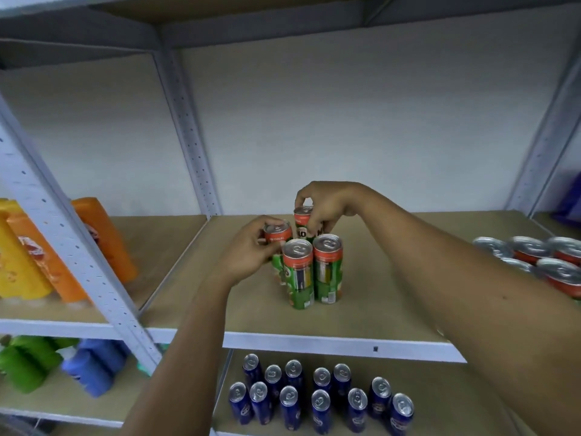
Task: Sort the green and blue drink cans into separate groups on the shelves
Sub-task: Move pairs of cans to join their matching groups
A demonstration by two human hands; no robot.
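On the middle shelf (393,309), four green cans stand upright in a tight cluster, two in front and two behind. The left hand (248,247) curls its fingers around the rear left green can (278,234), gripping it near the top rim. The right hand (327,204) reaches over from the right and pinches the rear right green can (302,220) by its upper edge with fingertips and thumb. Just in front of both hands, untouched, are the front left green can (298,273) and the front right green can (328,269), side by side and touching or nearly so.

On the lower shelf (440,391), beneath the arms, a group of blue cans (320,398) stands upright in loose rows. At the far right of the middle shelf, well apart from the hands, more cans with silver lids (540,256) are bunched together. To the left, beyond the shelf post (72,247), orange and yellow bottles (37,253) stand on the neighbouring shelf.
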